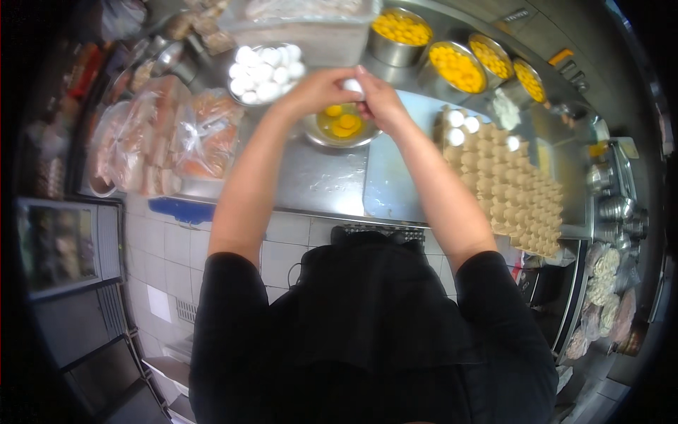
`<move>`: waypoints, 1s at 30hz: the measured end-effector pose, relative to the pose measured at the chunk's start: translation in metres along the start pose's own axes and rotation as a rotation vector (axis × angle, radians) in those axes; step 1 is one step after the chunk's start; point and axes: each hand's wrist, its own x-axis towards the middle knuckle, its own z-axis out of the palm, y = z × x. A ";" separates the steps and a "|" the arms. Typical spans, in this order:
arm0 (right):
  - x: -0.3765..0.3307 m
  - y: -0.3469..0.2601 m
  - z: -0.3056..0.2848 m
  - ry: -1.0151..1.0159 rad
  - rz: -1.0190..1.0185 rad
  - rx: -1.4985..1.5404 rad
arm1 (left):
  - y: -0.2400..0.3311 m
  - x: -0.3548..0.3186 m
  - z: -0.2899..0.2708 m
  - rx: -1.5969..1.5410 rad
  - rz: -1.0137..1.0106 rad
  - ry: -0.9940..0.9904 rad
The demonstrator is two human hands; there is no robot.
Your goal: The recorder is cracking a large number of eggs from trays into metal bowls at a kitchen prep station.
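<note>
Both of my hands meet over a small steel bowl [321, 136] that holds egg yolks [342, 121]. A white egg [352, 85] sits between my left hand [319, 90] and my right hand [376, 99], gripped by the fingers of both. The bowl rests on a steel counter [311, 180] straight ahead of me. A bowl of white eggshells [266, 73] stands just beyond my left hand. A cardboard egg tray [510, 185] lies to the right of my right forearm, with three white eggs [462, 127] at its far end.
Several steel tubs of yolks [459, 67] line the back right. Plastic bags of meat [169, 134] sit on the left of the counter. Steel pots [618, 208] and bagged food [604, 297] stand at the far right. A white tiled wall [166, 247] drops below the counter.
</note>
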 end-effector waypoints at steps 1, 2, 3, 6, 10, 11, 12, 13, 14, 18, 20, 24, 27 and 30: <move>-0.001 0.001 0.000 0.001 0.002 0.000 | -0.002 0.000 0.002 -0.001 -0.001 -0.002; -0.001 0.001 -0.001 0.009 -0.030 -0.066 | -0.004 0.001 0.003 -0.042 0.025 -0.002; -0.001 0.002 -0.002 0.016 -0.062 -0.132 | -0.007 0.002 0.005 -0.083 0.050 -0.002; 0.004 0.009 -0.008 0.070 -0.082 -0.284 | -0.013 0.006 0.010 -0.065 0.031 0.015; 0.018 0.019 -0.018 0.181 -0.269 -0.567 | -0.021 0.015 0.020 -0.099 0.073 0.023; 0.017 0.019 -0.018 0.196 -0.314 -0.641 | -0.023 0.015 0.022 -0.085 0.079 0.034; 0.016 0.018 -0.017 0.211 -0.359 -0.714 | -0.025 0.014 0.022 -0.072 0.086 0.044; 0.015 0.018 -0.017 0.207 -0.360 -0.714 | -0.027 0.014 0.022 -0.071 0.084 0.047; 0.013 0.019 -0.018 0.220 -0.373 -0.787 | -0.028 0.012 0.021 -0.074 0.101 0.029; 0.012 0.020 -0.023 0.235 -0.396 -1.001 | -0.027 0.008 0.022 0.114 0.271 0.100; 0.012 0.021 -0.027 0.224 -0.442 -1.040 | -0.026 0.009 0.021 0.182 0.261 0.157; 0.013 0.025 -0.036 0.226 -0.617 -1.058 | -0.023 0.005 0.005 0.307 0.214 0.369; -0.012 0.006 -0.028 0.126 -0.126 -0.548 | -0.022 -0.004 -0.031 0.304 0.102 0.580; -0.017 0.004 -0.036 0.088 -0.031 -0.158 | -0.041 -0.004 -0.069 0.577 0.067 0.849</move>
